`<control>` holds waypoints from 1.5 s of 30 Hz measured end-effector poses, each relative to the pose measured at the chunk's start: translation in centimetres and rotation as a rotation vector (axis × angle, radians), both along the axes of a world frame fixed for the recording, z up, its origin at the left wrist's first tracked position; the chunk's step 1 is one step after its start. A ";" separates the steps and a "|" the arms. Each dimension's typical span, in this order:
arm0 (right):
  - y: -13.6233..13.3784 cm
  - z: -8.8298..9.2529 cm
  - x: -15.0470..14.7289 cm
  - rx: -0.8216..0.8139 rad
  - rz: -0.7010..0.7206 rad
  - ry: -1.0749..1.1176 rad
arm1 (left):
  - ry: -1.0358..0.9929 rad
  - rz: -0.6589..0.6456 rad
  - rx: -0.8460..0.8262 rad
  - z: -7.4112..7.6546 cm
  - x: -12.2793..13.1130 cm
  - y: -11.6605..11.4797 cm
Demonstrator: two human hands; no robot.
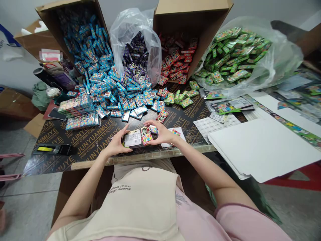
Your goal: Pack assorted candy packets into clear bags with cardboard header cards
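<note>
My left hand (117, 142) curves its thumb and fingers round the left end of a flat dark pack with a white label (132, 138), near the table's front edge. At the pack's right end is a small red printed box (146, 135), gripped between the thumb and fingers of my right hand (160, 133). Whether the red box lies in the pack or against it, I cannot tell. Partly behind my right fingers sits a small blue-purple box (153, 129). A white paper (181, 133) lies under my right wrist, and a loose red box (162, 116) rests just beyond the hand.
Blue boxes (100, 83) spill from a carton at the left. Purple boxes (136, 53) fill a clear bag, red ones (175, 63) a carton, green ones (233, 50) another bag. Stacked packs (82, 121) and a tape dispenser (52, 149) stand left; white sheets (260, 144) overhang at right.
</note>
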State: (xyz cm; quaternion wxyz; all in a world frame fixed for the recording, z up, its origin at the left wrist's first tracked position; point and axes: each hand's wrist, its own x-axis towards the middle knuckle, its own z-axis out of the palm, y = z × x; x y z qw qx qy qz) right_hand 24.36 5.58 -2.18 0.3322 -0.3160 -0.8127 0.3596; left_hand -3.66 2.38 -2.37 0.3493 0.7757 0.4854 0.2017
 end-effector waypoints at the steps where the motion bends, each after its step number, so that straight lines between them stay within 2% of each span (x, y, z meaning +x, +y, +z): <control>1: -0.1 0.0 -0.2 0.041 -0.012 -0.035 | -0.001 0.007 0.013 -0.1 0.1 -0.1; 4: -0.4 -0.2 -0.8 0.116 -0.054 -0.093 | -0.006 0.064 0.046 -0.4 0.3 -0.2; 8: -1.6 -1.0 -1.5 0.141 -0.359 -0.039 | -0.025 0.177 0.069 -0.6 0.7 -0.3; 9: -2.0 -1.1 -1.6 0.138 -0.382 -0.038 | -0.025 0.185 0.076 -0.6 0.7 -0.3; 12: -2.2 -1.6 -1.8 0.090 -0.212 -0.081 | 0.001 0.167 0.088 -0.9 0.8 -0.2; 13: -1.6 -1.7 -1.5 0.078 -0.195 -0.084 | 0.020 0.163 0.093 -1.0 0.9 -0.1; 14: -0.7 -1.8 -1.1 0.075 -0.250 -0.080 | 0.045 0.164 0.098 -1.2 0.8 0.0; 16: 2.2 -2.0 0.7 0.092 -0.517 -0.092 | 0.113 0.170 0.109 -1.7 0.6 0.2; 17: 4.1 -2.1 1.9 0.107 -0.673 -0.132 | 0.157 0.166 0.111 -2.0 0.5 0.2; 19: 8.3 -2.3 4.8 0.125 -0.837 -0.306 | 0.263 0.123 0.103 -2.7 0.0 0.4; 21: 12.2 -2.5 7.7 0.100 -0.824 -0.508 | 0.391 0.047 0.088 -3.1 -0.3 0.5; 24: 16.5 -2.7 11.0 0.019 -0.670 -0.729 | 0.552 -0.051 0.074 -3.2 -0.1 0.5; 28: 18.6 -2.5 12.1 -0.023 -0.539 -0.860 | 0.597 -0.185 0.113 -2.4 1.8 0.6; 30: 18.2 -2.4 11.7 -0.013 -0.527 -0.866 | 0.633 -0.261 0.136 -2.0 2.8 0.8; 32: 16.7 -2.3 11.0 0.020 -0.541 -0.760 | 0.689 -0.293 0.141 -1.7 3.5 1.1; 35: 12.7 -2.5 9.1 0.031 -0.477 -0.375 | 0.736 -0.302 0.137 -1.4 3.9 1.4; 38: 7.5 -3.2 6.0 -0.024 -0.294 -0.095 | 0.748 -0.312 0.147 -1.1 3.9 1.6; 42: 2.0 -4.5 1.5 0.110 -0.151 -0.110 | 0.656 -0.252 0.130 -1.0 3.6 1.5; 45: 0.3 -4.6 -0.5 0.196 -0.141 -0.097 | 0.391 -0.132 0.089 -1.4 2.9 1.1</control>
